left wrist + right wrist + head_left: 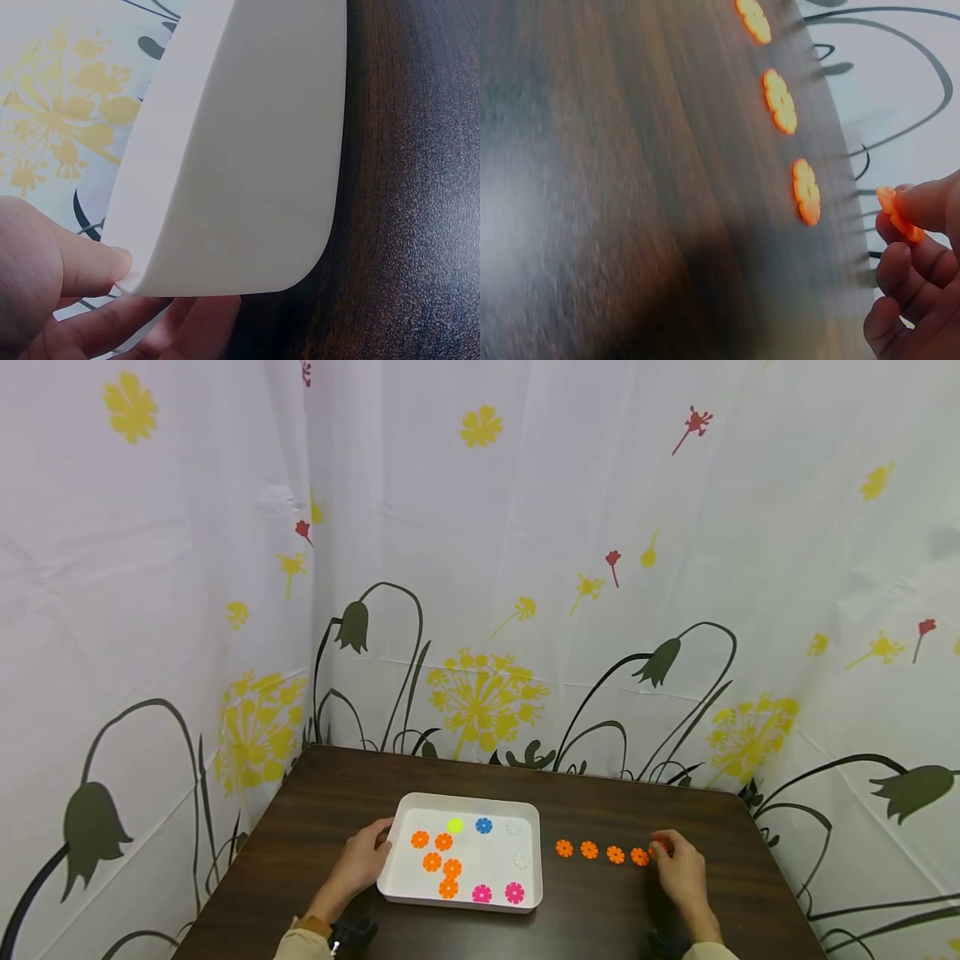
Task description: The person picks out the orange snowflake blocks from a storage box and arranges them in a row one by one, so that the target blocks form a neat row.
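Observation:
At its left side, the white tray (pixel 459 903) is gripped by my left hand (pixel 365 857). In the left wrist view the thumb lies on the rim and the fingers are beneath the tray wall (pixel 255 150). My right hand (pixel 684 870) pinches an orange flower-shaped disc (pixel 898 216) between thumb and finger, at the right end of a row. Several matching orange discs (pixel 588 850) lie in that row on the table, right of the tray.
Inside the tray are several orange discs (pixel 432 862), a yellow-green disc (pixel 455 826), a blue one (pixel 483 826), two pink ones (pixel 514 892) and two clear ones (pixel 521 861). The dark wooden table (pixel 600 910) backs onto a flower-print curtain (pixel 465 527).

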`<state>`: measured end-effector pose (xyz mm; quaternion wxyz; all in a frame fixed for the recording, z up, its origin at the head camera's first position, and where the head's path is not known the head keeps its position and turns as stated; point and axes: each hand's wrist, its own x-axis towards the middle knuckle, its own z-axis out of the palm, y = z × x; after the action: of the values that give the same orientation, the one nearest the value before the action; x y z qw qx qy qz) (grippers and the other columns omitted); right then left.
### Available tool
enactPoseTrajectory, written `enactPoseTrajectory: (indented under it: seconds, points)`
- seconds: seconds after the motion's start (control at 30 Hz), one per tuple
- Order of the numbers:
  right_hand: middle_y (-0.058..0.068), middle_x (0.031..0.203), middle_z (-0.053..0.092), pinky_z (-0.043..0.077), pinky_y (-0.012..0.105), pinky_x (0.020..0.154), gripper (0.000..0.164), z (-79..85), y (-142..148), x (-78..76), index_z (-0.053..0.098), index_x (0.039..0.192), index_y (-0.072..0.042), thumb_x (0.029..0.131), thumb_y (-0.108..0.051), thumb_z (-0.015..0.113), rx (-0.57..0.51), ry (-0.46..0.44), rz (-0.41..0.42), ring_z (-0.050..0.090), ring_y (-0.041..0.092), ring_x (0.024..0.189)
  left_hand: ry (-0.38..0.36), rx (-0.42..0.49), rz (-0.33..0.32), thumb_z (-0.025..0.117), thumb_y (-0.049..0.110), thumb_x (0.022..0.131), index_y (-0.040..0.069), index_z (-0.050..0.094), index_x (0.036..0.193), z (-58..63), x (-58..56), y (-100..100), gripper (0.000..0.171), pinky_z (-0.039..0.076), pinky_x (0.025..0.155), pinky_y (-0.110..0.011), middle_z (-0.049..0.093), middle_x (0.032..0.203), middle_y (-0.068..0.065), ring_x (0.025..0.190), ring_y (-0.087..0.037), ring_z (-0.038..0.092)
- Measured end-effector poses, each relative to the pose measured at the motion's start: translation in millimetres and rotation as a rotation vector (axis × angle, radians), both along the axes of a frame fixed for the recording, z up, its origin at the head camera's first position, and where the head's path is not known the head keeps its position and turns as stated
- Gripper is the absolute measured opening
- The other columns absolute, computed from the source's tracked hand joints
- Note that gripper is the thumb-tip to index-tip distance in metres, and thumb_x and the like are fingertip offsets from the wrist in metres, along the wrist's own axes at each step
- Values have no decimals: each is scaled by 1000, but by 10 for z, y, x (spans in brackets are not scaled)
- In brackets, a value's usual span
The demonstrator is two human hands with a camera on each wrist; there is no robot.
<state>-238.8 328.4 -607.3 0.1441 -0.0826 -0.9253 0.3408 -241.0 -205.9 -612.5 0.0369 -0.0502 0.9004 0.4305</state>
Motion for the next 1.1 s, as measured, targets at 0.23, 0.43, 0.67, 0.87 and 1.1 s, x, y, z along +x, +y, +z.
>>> enactPoseTrajectory:
  seconds: [0.23,0.43,0.67,0.87,1.1]
  points:
    - [13,90,76,44,32,64,17,7,128,53,73,114,3,101,-7,66,12,-28,-32,62,17,73,3,11,0,61,0,102,-6,55,147,-17,-2,1,46,59,90,-51,68,127,-29,101,-30,66]
    - [14,89,76,45,35,68,16,-13,221,79,73,113,4,101,-5,66,27,-24,-54,64,20,75,10,16,-1,62,0,102,-6,56,146,-40,5,2,46,60,88,-50,68,126,-29,100,-30,66]
    - [12,87,75,45,35,67,16,-39,255,49,73,112,4,100,-6,66,35,-36,-56,64,20,75,7,9,0,61,0,102,-6,55,147,-12,0,-9,46,59,91,-52,67,128,-30,102,-31,66]
    - [8,84,74,46,35,68,15,-68,239,15,74,109,3,99,-6,68,34,-53,-55,64,19,74,-11,-2,6,62,2,102,-5,55,148,-18,-4,6,46,59,92,-52,68,128,-28,101,-30,66]
    - [5,83,73,46,38,70,12,-112,252,-25,75,105,-1,97,-7,69,54,-71,-33,64,19,76,-11,-11,10,63,1,102,-4,56,147,-16,-6,3,46,59,89,-50,68,126,-27,99,-29,65]
